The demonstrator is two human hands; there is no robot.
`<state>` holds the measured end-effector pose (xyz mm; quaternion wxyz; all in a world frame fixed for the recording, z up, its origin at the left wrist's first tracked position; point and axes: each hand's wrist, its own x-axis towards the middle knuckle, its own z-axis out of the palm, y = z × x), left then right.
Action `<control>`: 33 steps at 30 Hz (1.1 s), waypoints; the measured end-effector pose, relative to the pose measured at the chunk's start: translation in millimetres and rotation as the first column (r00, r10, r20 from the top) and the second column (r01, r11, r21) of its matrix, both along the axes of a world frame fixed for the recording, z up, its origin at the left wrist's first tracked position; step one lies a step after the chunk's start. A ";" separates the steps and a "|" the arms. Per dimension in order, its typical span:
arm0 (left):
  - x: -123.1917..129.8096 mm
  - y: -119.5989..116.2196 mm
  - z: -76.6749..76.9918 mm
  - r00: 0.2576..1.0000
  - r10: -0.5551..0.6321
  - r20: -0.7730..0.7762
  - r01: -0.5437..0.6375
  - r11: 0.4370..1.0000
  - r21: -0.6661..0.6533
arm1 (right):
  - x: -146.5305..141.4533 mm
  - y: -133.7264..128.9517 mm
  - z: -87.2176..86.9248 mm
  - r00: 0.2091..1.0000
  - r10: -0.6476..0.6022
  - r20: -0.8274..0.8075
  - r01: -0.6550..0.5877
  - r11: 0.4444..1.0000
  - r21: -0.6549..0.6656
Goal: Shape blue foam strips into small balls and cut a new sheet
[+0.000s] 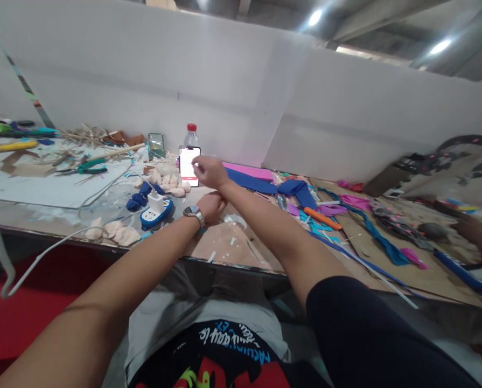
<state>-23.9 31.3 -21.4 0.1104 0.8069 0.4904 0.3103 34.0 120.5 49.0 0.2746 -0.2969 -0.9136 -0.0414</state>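
My right hand (pixel 210 171) is raised in front of a smartphone (pixel 189 175) with a lit white screen. Its fingers are bent and slightly apart, with the fingertips over the screen's right side; I see nothing held, and cannot tell whether they touch the glass. The phone stands upright against a clear bottle (pixel 191 138) with a red cap. Low over the table, my left hand (pixel 211 209) is partly covered by my right forearm, so most of its fingers are hidden. A wristwatch (pixel 193 213) is on that wrist.
Left of my hands are a blue-and-white power strip (pixel 155 214) with a plugged-in charger, pale fabric pieces (pixel 123 235) and green-handled pliers (pixel 92 166). Blue fabric strips (pixel 252 181) and an orange-handled tool (pixel 322 218) lie to the right. Another person's arm (pixel 479 234) shows at far right.
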 end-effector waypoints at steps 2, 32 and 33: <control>1.2 0.6 1.7 1.000 0.013 -0.017 -0.012 1.000 0.015 | 44.4 13.2 -3.8 0.978 -0.208 0.032 0.209 0.978 -0.021; 7.0 -1.6 -0.1 0.998 0.026 -0.063 -0.021 0.996 0.084 | 138.8 67.5 -48.9 0.712 -0.614 0.341 0.634 0.771 0.065; 6.9 -1.8 0.2 0.998 0.026 -0.061 -0.021 0.996 0.084 | 138.3 67.7 -49.0 0.716 -0.620 0.321 0.633 0.770 0.075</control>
